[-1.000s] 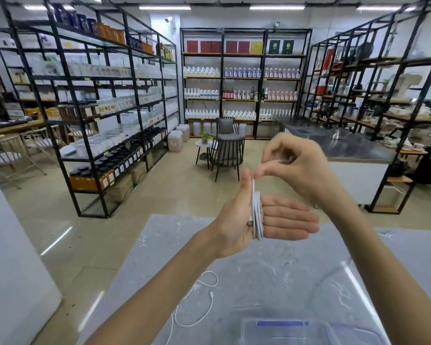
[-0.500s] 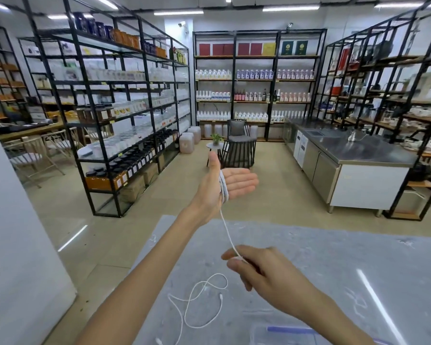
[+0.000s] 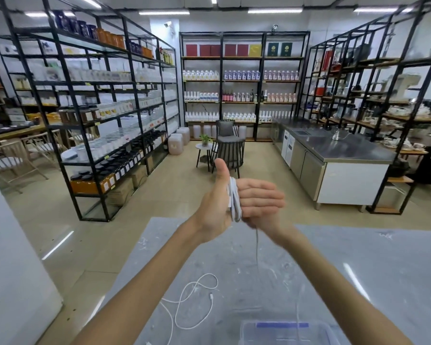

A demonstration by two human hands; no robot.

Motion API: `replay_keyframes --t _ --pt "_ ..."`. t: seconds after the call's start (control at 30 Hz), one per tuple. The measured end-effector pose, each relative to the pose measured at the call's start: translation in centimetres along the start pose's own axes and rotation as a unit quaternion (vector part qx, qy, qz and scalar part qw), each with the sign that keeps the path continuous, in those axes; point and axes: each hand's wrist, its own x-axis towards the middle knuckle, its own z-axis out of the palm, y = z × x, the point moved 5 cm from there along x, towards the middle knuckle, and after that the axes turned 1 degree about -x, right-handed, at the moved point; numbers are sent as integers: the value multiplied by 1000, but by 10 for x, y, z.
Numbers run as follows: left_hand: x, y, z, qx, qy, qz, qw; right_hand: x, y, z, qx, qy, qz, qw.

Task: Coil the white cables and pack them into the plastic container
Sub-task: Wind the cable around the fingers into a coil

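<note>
the white cable is wrapped round the flat, released left hand; the blurry right hand, i cannot tell.

Shining bright and even from ceiling strip lights; glaring in streaks on floor and table; bowing shelves at edges; blurring the white cable.

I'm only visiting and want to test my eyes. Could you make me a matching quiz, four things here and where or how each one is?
1. coiled cable
2. loose cable
3. plastic container
4. potted plant

A. on the small round table
B. spread in loops on the grey tabletop
C. round the left hand
D. clear, with a blue strip on top

Pairs: 1-C, 2-B, 3-D, 4-A.
</note>
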Motion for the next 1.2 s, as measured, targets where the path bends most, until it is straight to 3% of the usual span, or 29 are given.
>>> replay_keyframes --t 0.07,0.17,0.23,0.3,0.37,0.43,0.47,0.5,0.6,0.77,0.9,1.03,1.13,1.2 --pt "1 7 -11 -40 22 -4 999 -15 4 27 61 32 12 998" --pt "4 13 -36 -42 97 17 994 -44 -6 57 99 -21 -2 995" --pt "5 11 -51 -18 144 18 989 -63 -8 66 22 -68 -13 997" --pt "2 2 -60 31 173 -10 984 -76 -21 56 -113 -64 -46 990" --pt "-4 -12 -56 77 167 -61 981 -80 -45 26 -246 16 -110 963" --pt "-12 -28 -38 97 117 -88 984 -77 -72 -15 -346 160 -186 906" --pt "-15 -34 -25 102 80 -86 988 -74 -83 -30 -352 204 -206 890" --pt "-18 -38 -11 98 46 -81 991 -68 -90 -41 -321 222 -208 897" --pt "-20 -36 13 43 -4 -75 996 -34 -87 -53 -112 171 -200 958" --pt "-19 -11 13 7 -25 -45 999 -3 -35 -29 78 18 -76 994" --pt "-5 9 -12 -91 37 4 995 -21 1 29 32 31 -1 999" --pt "-1 0 -51 -26 153 -30 987 -63 -5 58 -89 -18 -61 994" --pt "-12 -28 -54 55 157 -92 982 -84 -29 39 -239 -52 -114 963" --pt "-19 -43 -46 63 133 -127 981 -87 -52 17 -275 -21 -154 949"
